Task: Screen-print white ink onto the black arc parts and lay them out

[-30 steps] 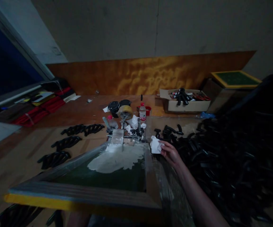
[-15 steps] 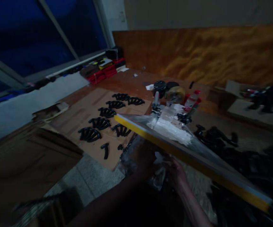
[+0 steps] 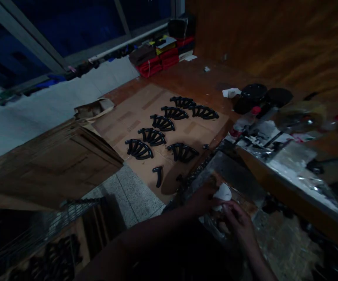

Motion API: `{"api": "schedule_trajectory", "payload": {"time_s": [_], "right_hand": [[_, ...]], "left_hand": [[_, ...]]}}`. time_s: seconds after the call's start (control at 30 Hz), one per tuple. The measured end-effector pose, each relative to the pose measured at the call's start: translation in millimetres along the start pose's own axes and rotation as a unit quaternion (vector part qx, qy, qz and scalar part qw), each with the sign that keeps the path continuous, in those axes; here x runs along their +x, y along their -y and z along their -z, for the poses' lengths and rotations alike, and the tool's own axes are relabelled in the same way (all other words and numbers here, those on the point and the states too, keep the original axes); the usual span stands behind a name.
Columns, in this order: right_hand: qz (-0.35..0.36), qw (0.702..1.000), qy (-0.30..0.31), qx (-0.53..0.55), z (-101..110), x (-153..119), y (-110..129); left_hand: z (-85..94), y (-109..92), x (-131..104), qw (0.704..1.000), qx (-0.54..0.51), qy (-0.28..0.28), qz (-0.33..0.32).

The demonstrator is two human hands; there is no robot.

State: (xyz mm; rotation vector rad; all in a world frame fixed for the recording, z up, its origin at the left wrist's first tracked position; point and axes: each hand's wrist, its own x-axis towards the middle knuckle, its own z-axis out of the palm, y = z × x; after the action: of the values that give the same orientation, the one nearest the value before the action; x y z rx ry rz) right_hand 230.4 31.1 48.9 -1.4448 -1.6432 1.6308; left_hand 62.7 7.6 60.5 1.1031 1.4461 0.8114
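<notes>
Low in front of me, both hands meet at a small white piece that looks like paper (image 3: 223, 192). My left hand (image 3: 204, 200) is dark and partly in shadow, its fingers closed at the left edge of the white piece. From the right, my right hand (image 3: 239, 219) pinches the lower edge of that piece with thumb and finger. Crumpled clear plastic (image 3: 214, 228) hangs just below the hands. Beyond them, a single black curved handle-like part (image 3: 158, 176) lies on a cardboard sheet (image 3: 136, 113), near a fanned group of similar black parts (image 3: 183, 152).
More fanned black parts (image 3: 138, 149) lie farther back. Stacked cardboard (image 3: 54, 168) stands left, above a wire basket (image 3: 66, 214). To the right, a ledge (image 3: 291, 195) carries plastic bags, a bottle (image 3: 246, 119) and a tape roll (image 3: 301, 115). Red bundles (image 3: 157, 64) sit by the window.
My view has turned left and down, so the bench and black parts appear farther right. Both hands stay together at the white piece, which shows more plainly now.
</notes>
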Motion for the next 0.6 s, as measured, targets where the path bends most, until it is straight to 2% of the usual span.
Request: {"api": "schedule_trajectory", "payload": {"time_s": [0.17, 0.3, 0.47, 0.6], "right_hand": [[-0.066, 0.994, -0.066, 0.05, -31.1, 15.9, 14.1], [-0.087, 0.987, -0.12, 0.064, -52.1, 24.2, 26.8], [-0.08, 0.982, -0.165, 0.052, -66.3, 28.0, 39.6], [-0.088, 0.973, -0.206, 0.053, -67.7, 29.8, 44.7]], "left_hand": [[28.3, -1.5, 7.4, 0.994, 0.092, -0.059, 0.01], [38.8, 3.5, 21.1, 0.993, 0.083, -0.08, 0.024], [39.9, 10.2, 30.7, 0.993, -0.018, -0.115, 0.021], [34.1, 16.1, 37.6, 0.98, -0.172, -0.084, 0.056]]}}
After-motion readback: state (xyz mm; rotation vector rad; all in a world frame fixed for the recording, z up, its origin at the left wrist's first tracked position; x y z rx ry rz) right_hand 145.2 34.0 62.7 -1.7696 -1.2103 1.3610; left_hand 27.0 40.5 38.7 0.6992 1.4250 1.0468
